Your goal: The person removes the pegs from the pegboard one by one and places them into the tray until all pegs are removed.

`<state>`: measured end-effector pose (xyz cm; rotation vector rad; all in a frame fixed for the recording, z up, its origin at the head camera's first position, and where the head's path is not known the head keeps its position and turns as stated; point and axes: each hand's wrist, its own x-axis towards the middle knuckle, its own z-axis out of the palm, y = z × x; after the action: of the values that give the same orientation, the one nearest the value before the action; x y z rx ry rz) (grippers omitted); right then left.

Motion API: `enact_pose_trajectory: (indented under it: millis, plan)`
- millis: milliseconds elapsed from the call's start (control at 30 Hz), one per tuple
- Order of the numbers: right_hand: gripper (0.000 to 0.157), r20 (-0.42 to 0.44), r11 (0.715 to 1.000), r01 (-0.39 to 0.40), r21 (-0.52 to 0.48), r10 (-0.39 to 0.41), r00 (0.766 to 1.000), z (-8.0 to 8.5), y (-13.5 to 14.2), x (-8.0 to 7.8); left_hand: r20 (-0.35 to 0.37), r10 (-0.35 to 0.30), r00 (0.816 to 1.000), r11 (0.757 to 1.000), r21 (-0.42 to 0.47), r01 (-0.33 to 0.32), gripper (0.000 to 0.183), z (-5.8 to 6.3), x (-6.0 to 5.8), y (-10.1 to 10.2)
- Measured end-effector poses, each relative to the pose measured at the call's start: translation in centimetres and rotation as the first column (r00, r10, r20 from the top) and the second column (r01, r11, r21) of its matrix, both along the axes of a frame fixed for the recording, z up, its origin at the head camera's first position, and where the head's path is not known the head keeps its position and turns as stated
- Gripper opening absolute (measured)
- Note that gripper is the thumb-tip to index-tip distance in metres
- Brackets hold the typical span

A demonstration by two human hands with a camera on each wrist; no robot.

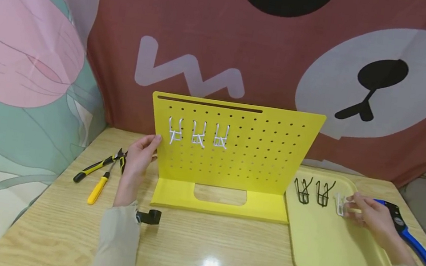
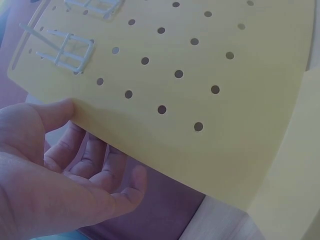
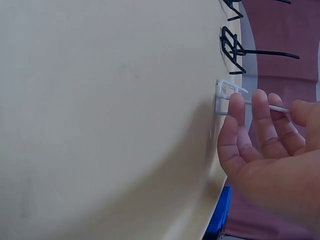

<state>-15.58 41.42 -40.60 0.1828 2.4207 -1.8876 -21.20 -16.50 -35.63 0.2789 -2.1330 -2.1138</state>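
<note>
A yellow pegboard (image 1: 258, 157) stands upright on its base, with three white wire hooks (image 1: 198, 134) hung in a row at its upper left. My left hand (image 1: 140, 155) grips the board's left edge. In the left wrist view the thumb (image 2: 57, 112) lies on the front face and the other fingers curl behind the edge. Over the right side of the yellow tray (image 1: 326, 251), my right hand (image 1: 373, 217) holds a loose white wire hook (image 3: 220, 100) by its long prong, between thumb and fingers. The hook's frame is at the tray's surface; whether it touches I cannot tell.
Two black wire hooks (image 1: 324, 193) lie in the tray, left of the white one. Blue-handled pliers (image 1: 416, 247) lie beyond the tray's right edge. On the table's left are black-and-yellow pliers (image 1: 97, 166) and a yellow-handled screwdriver (image 1: 98, 190). A printed cloth (image 1: 211, 25) hangs behind.
</note>
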Motion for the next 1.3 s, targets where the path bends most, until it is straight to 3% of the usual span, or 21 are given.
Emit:
enact_pose_trajectory:
  millis: [267, 567, 700, 733, 800, 833, 900, 967, 1033, 1100, 1200, 1300]
  plan:
    - [0.020, -0.018, 1.000, 0.010, -0.020, -0.010, 1.000, -0.4, -0.1, -0.3, -0.002, 0.000, 1.000, 1.000, 0.002, 0.000, 0.044, 0.0, -0.1, 0.0]
    - [0.019, -0.005, 0.998, -0.014, 0.055, 0.014, 1.000, -0.4, -0.5, -0.4, 0.011, 0.001, 1.000, 1.000, 0.006, -0.001, 0.045, 0.0, 0.0, 0.1]
    - [0.051, 0.006, 0.997, -0.014, 0.078, 0.014, 1.000, 0.3, -0.9, -0.3, 0.012, 0.001, 1.000, 1.000, 0.005, -0.001, 0.046, 0.0, -0.1, 0.2]
    - [0.057, -0.009, 0.996, -0.010, 0.092, 0.011, 1.000, 0.6, -1.0, -0.2, 0.011, 0.000, 1.000, 1.000, 0.005, 0.000, 0.046, 0.0, -0.1, 0.2]
    - [0.055, -0.071, 0.994, 0.002, 0.108, 0.005, 0.997, 1.2, -1.4, 0.0, 0.008, -0.001, 1.000, 1.000, 0.007, 0.001, 0.045, 0.0, -0.1, 0.2]
    - [0.056, -0.109, 0.994, 0.009, 0.112, 0.003, 0.994, 0.8, -1.0, -0.5, 0.006, -0.001, 1.000, 1.000, 0.008, 0.001, 0.045, 0.0, -0.1, 0.2]
    - [0.041, -0.205, 0.997, 0.012, 0.079, 0.004, 0.979, 0.7, -0.9, -1.1, 0.004, 0.000, 1.000, 1.000, 0.007, 0.000, 0.045, 0.0, -0.1, 0.2]
    - [0.025, -0.291, 1.000, -0.006, -0.002, 0.005, 0.957, 1.4, -2.0, -1.1, 0.004, 0.003, 1.000, 1.000, 0.004, -0.003, 0.045, -0.1, -0.1, 0.1]
    - [0.024, -0.354, 0.997, -0.035, -0.071, 0.008, 0.935, 2.3, -3.4, -1.1, 0.006, 0.003, 1.000, 1.000, 0.003, -0.003, 0.045, -0.1, -0.1, 0.1]
    - [0.018, -0.396, 0.993, -0.063, -0.104, 0.017, 0.918, 4.5, -6.6, 0.1, 0.005, 0.002, 1.000, 1.000, 0.005, -0.002, 0.045, -0.1, -0.1, 0.1]
    - [0.018, -0.410, 0.989, -0.082, -0.127, 0.023, 0.912, 5.2, -9.6, 0.6, 0.003, 0.005, 1.000, 1.000, 0.011, -0.005, 0.045, -0.1, -0.1, 0.0]
    - [0.018, -0.387, 0.981, -0.090, -0.173, 0.017, 0.922, 4.7, -12.5, 1.1, -0.002, 0.007, 1.000, 1.000, 0.017, -0.007, 0.044, 0.0, -0.1, 0.0]
